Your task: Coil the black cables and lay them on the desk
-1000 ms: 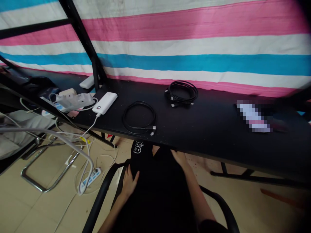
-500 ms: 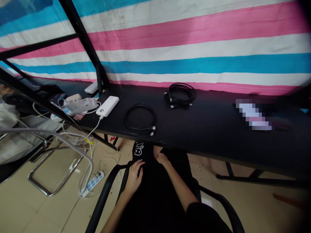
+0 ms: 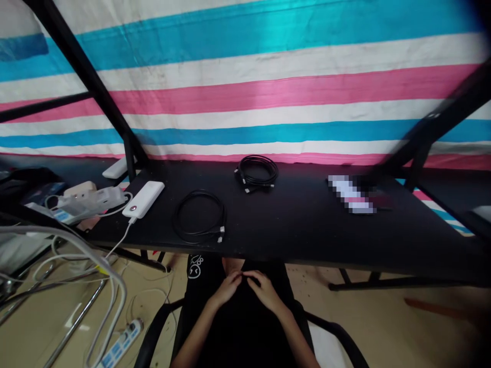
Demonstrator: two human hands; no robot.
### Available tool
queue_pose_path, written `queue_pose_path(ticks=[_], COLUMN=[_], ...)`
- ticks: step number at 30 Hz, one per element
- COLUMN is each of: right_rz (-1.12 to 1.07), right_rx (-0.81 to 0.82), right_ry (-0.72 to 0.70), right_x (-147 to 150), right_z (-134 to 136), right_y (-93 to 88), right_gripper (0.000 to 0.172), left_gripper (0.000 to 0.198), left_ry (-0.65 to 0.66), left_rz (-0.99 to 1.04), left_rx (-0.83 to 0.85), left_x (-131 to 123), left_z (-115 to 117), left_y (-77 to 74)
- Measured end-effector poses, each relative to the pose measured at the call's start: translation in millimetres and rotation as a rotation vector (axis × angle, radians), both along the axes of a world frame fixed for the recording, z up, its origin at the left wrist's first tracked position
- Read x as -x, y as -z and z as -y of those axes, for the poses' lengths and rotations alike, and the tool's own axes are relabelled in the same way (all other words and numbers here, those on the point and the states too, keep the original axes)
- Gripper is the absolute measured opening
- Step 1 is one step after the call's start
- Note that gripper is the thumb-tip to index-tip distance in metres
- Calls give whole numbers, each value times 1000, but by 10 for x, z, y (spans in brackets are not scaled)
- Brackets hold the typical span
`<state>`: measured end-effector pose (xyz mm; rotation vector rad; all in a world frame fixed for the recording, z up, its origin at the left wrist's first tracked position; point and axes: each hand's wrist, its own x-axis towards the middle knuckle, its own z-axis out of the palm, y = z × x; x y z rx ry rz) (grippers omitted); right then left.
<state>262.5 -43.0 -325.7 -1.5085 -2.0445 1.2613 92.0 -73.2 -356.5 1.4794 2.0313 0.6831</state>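
Observation:
Above my lap, just below the front edge of the black table [image 3: 291, 230], my left hand [image 3: 229, 287] and my right hand [image 3: 264, 289] meet at the fingertips. Nothing shows in either one, and the fingers of both are stretched out. Nearest to them on the table is a coiled black cable [image 3: 199, 236] with two silver plugs. Further back lies a second bundle of coiled black cables [image 3: 258, 180], its plugs fanned toward the front.
At left a white power bank [image 3: 144, 199] has a white cable plugged in, beside white power strips [image 3: 86, 203]. A pixelated flat item [image 3: 351, 194] lies at right. Dark slanted frame bars [image 3: 90, 76] rise at both ends. Another power strip [image 3: 120, 345] is on the floor among cords.
My hands have come together at the fingertips; before, they were apart, the left over the left thigh. The camera view has swung right and up. The cables lie as before.

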Motion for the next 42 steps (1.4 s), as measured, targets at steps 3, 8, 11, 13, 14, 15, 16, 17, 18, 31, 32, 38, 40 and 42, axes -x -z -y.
queue_pose_path(ticks=[3,8,11,13,14,15,16,17,18,31,32,38,40,42], right_rz=[150,169,17,-92,-138,-177,-208,-231,-247,-341,-350,-382,-368,-347], right_rx=[-18,98,230,291,306,320,338,362,388,-13,4,182,172,174], right_ry=[228,199,-19,-101,-116,-128,-145,-171,-207,141,106,-68,-29,-16], right_x=[-26,59,45,-16,-53,-88,-114,-130,-133,-308,-275,-107,-140,-146], right_z=[-206,-357,-307,-251,-214,-170,-117,-58,5,-38,8,250,227,204], right_y=[47,128,58,-34,-85,-133,-176,-210,-234,-322,-329,-321,-328,-329], right_gripper=[42,40,22,31,38,43,46,46,44,31,29,29,32,35], left_gripper=[28,41,38,37,37,37,37,37,38,31,23,43,53,54], left_ry=[3,-158,-142,-118,-105,-90,-68,-39,1,190,261,302,114,-41], left_rz=[-46,-151,-155,-155,-155,-155,-153,-150,-146,-57,-30,14,-28,-54], left_rx=[-43,-81,-91,-101,-105,-108,-109,-109,-109,-202,-193,-203,-237,-273], left_x=[255,689,793,797,780,754,717,674,626,270,196,78,231,390], left_z=[53,253,449,578,633,680,717,744,762,731,738,585,468,375], left_y=[-14,12,16,5,-3,-11,-20,-29,-38,-374,-377,-311,-317,-349])
